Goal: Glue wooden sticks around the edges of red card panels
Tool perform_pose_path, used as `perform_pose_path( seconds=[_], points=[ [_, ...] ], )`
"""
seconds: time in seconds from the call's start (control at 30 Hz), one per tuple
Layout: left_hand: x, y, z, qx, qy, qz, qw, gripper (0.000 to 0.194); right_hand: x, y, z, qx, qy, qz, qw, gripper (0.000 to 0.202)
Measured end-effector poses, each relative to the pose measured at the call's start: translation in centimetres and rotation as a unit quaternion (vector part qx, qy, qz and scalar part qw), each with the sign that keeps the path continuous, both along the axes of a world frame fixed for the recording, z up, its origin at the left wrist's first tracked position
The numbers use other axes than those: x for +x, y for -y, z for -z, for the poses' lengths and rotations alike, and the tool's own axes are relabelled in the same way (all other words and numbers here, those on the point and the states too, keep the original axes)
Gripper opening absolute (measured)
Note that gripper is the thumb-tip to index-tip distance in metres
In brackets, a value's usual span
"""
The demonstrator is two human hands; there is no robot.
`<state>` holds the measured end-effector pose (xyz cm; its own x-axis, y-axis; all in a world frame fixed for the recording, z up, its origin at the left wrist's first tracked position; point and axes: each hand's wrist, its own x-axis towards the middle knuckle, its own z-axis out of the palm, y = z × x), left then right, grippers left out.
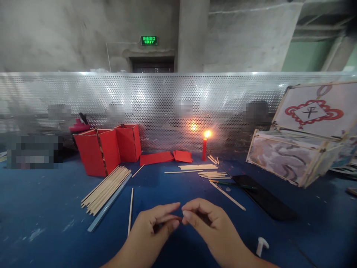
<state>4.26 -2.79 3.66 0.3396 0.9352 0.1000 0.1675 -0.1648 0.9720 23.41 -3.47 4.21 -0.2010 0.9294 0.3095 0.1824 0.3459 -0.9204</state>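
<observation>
My left hand [153,232] is over the near middle of the blue table, its index finger stretched out and its thumb apart from it. Facing it, my right hand [214,227] has thumb and forefinger pinched together. The fingertips of both hands almost meet; anything in the right pinch is too small or hidden to make out. A single wooden stick [130,212] lies just left of my left hand. Beyond my right hand are another stick [227,195], a thin brush [223,182] and a black phone [267,199].
A lit red candle [204,149] stands near the perforated metal screen [158,108]. Red paper pieces [156,158], red boxes [90,152], a stick bundle [107,190] and a clear glue stick [108,204] lie leftward. Short sticks [198,167] lie ahead; a decorated box [287,156] stands right.
</observation>
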Motion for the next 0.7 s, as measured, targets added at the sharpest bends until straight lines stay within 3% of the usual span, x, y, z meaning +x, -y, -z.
perform_pose_path(
  seconds=[0.17,0.33,0.5,0.7],
  points=[
    [0.3,0.7,0.1,0.031,-0.049,0.059,0.997,0.064,-0.2,-0.1,0.3,0.049,0.030,0.004,0.998,0.022],
    [0.1,0.8,0.6,0.039,-0.037,0.093,0.994,0.080,-0.3,-0.3,0.6,0.021,0.013,-0.026,0.999,0.020],
    [0.0,0.5,0.5,0.030,-0.020,0.062,0.997,0.081,-0.2,-0.2,0.9,0.024,0.031,-0.026,0.999,0.021],
    [0.2,0.7,-0.7,0.016,-0.031,0.031,0.999,0.080,0.0,0.0,0.5,0.159,0.093,-0.056,0.981,0.024]
  ],
)
